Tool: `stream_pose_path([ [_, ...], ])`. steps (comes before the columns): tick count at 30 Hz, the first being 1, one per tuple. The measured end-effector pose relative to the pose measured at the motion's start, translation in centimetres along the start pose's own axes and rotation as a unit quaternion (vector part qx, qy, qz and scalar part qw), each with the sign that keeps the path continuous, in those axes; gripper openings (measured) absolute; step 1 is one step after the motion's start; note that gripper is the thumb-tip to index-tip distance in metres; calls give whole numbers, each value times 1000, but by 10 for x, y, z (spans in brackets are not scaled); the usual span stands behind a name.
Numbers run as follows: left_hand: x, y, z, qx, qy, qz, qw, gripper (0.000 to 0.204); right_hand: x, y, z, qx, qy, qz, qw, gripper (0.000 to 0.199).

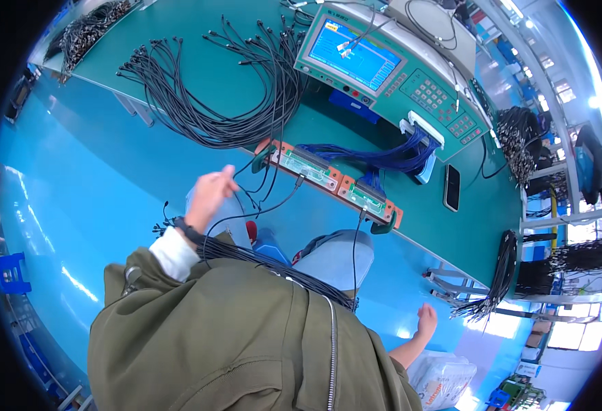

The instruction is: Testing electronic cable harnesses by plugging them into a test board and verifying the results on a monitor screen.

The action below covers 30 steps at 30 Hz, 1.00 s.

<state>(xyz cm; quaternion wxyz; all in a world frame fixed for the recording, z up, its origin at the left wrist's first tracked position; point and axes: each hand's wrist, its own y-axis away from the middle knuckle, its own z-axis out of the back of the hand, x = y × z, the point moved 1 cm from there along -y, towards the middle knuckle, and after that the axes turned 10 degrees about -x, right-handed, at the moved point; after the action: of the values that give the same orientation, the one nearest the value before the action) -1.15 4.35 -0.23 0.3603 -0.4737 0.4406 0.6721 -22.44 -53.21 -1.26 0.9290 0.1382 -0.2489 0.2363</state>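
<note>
My left hand (213, 195), with a dark band at its wrist, is raised left of the test fixture (335, 179), its fingers curled together. A black cable passes close to its fingertips; whether they grip it is hidden. Two black cables (357, 257) are plugged into the fixture's front edge, one in each half, and hang toward my lap. Across my lap lies a bundle of black cables (260, 262). Low on the right, away from the bench, my right hand (425, 323) is closed, with nothing showing in it.
A tester (390, 75) with a lit screen stands on the green bench (475, 233), joined to the fixture by blue wires (376, 154). A large heap of black cables (212, 116) spills over the bench edge. A phone (452, 187) lies right. Cable bundles hang on racks (568, 222).
</note>
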Motion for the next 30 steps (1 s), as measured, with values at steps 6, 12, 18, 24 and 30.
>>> stream_pose_path([
  [6,21,8,-78,227,403,407,787,46,101,35,-8,-44,-216,103,970,22],
  [12,21,11,-95,215,583,406,670,41,142,69,-47,63,-356,95,927,21],
  [18,-25,37,-79,337,449,38,827,34,228,139,-107,458,-506,201,703,35],
  [24,-57,81,-69,460,105,-312,825,25,310,182,-125,684,-507,162,499,48],
  [30,-84,29,-19,288,282,-265,876,28,301,140,-42,596,-692,349,211,26],
])
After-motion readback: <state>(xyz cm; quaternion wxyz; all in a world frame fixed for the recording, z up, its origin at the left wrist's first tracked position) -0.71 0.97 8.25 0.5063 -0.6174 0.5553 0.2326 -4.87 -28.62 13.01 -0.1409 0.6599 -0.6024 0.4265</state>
